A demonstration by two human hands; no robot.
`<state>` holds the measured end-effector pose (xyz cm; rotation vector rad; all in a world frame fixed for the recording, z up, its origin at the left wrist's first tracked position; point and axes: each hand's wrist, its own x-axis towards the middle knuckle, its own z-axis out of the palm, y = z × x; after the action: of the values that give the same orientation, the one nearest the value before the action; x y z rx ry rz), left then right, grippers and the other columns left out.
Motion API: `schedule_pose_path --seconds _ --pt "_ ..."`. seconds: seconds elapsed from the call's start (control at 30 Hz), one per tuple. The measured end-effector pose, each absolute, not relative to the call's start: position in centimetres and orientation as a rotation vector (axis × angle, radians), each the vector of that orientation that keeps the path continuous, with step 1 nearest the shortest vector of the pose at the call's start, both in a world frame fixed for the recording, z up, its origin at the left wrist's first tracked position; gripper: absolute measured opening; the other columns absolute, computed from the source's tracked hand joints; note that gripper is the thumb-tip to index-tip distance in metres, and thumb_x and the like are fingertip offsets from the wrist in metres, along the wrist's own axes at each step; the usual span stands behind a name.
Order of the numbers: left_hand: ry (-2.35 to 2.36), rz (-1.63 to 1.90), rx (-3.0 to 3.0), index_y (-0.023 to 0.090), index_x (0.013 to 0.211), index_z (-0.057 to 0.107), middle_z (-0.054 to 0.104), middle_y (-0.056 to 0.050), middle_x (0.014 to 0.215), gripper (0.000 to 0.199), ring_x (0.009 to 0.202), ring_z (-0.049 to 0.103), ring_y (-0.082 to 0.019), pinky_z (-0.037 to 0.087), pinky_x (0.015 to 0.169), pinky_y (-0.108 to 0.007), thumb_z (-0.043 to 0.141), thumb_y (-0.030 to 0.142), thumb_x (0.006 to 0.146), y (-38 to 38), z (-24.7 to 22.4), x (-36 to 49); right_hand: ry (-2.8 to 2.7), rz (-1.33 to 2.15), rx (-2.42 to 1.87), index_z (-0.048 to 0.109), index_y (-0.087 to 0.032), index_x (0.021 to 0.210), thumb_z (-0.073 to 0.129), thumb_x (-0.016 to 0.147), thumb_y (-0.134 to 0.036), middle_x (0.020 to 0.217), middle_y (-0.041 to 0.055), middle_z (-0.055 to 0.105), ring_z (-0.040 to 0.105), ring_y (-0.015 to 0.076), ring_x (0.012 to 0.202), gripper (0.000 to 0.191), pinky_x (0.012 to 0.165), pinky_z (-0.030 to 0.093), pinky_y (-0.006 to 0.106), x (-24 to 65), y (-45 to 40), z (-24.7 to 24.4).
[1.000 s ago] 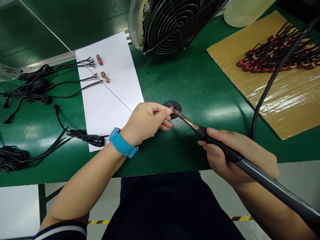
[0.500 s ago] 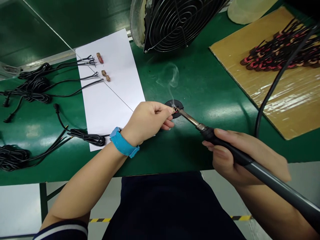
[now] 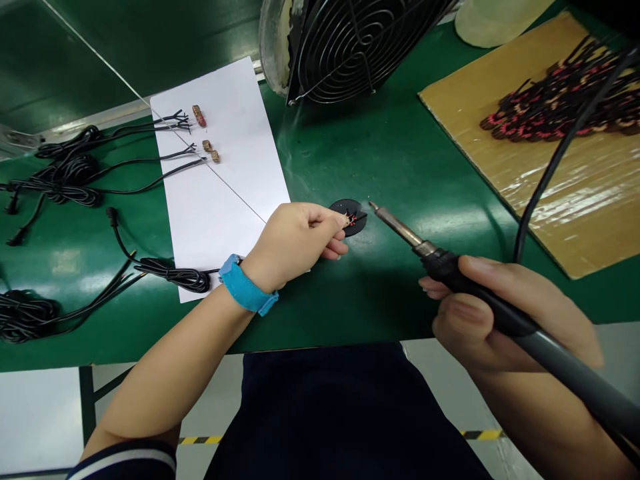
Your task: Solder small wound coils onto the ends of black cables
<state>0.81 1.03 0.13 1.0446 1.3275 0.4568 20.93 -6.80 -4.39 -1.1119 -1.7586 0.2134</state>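
The left grip (image 3: pixel 293 240) pinches a small wired component (image 3: pixel 351 219) at its fingertips, apparently to steady it. The right grip (image 3: pixel 533 293) clasps a soldering iron (image 3: pixel 399 227) by the handle, presumably to avoid heat, its tip just clear.

glossy green tabletop (image 3: pixel 390 160), matt white paper (image 3: pixel 225 187), blue cloth wristband (image 3: pixel 246 287)

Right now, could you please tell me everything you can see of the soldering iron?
The soldering iron has a dull metal barrel narrowing to a darker tip, a black collar and grip, and a grey handle that looks like plastic. The right hand wraps the grip, thumb uppermost. It slants from the lower right, its rear end cut off by the picture's edge. The tip points toward the black disc, apart from the small part.
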Motion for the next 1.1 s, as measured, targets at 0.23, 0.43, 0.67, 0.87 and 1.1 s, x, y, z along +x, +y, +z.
schedule_pose_path --seconds 0.23,0.43,0.67,0.87,1.1 --pt "1.384 0.555 1.099 0.012 0.079 0.066 0.068 -0.004 0.069 0.013 0.064 0.066 -0.011 0.055 0.063 -0.021 0.056 0.02 0.083 0.5 -0.2 0.8 -1.908 0.192 -0.987 0.051 -0.027 0.13 0.066 0.077 -0.014 0.081 0.0049 0.065 0.063 0.0176 0.07 0.056 0.059 0.051 0.031 19.5 -4.1 -3.2" --pt "1.423 0.677 1.256 0.016 0.084 0.067 0.07 -0.003 0.077 0.012 0.077 0.067 -0.014 0.054 0.075 -0.024 0.059 0.025 0.082 -0.4 -0.8 0.6 -1.981 0.284 -1.079 0.054 -0.027 0.119 0.055 0.084 -0.007 0.09 -0.0008 0.068 0.065 0.0144 0.08 0.04 0.067 0.053 0.027 17.7 -2.8 -3.5" --pt "1.418 0.762 1.349 0.016 0.08 0.061 0.069 -0.002 0.074 0.01 0.072 0.067 -0.012 0.054 0.068 -0.022 0.056 0.023 0.084 -0.8 -1.0 0.7 -1.96 0.349 -1.262 0.058 -0.022 0.097 0.052 0.088 -0.014 0.092 -0.001 0.068 0.065 0.0128 0.082 0.013 0.072 0.054 0.024 16.6 -2.5 -3.1" --pt "1.431 0.741 1.603 0.017 0.087 0.064 0.07 -0.003 0.078 0.013 0.072 0.067 -0.012 0.053 0.068 -0.023 0.051 0.022 0.088 -1.0 -1.1 0.4 -1.822 0.484 -1.333 0.056 -0.022 0.093 0.063 0.081 -0.016 0.088 -0.001 0.067 0.065 0.013 0.082 0.015 0.066 0.054 0.021 16.1 -2.5 -2.6" --pt "1.459 0.646 1.974 0.016 0.101 0.067 0.07 -0.005 0.093 0.02 0.085 0.065 -0.016 0.052 0.079 -0.028 0.059 0.016 0.084 -1.5 -0.4 -1.4 -1.753 0.616 -1.312 0.055 -0.022 0.093 0.063 0.079 -0.016 0.09 -0.0008 0.066 0.066 0.0135 0.084 0.017 0.071 0.055 0.024 16.0 -2.6 -2.9"
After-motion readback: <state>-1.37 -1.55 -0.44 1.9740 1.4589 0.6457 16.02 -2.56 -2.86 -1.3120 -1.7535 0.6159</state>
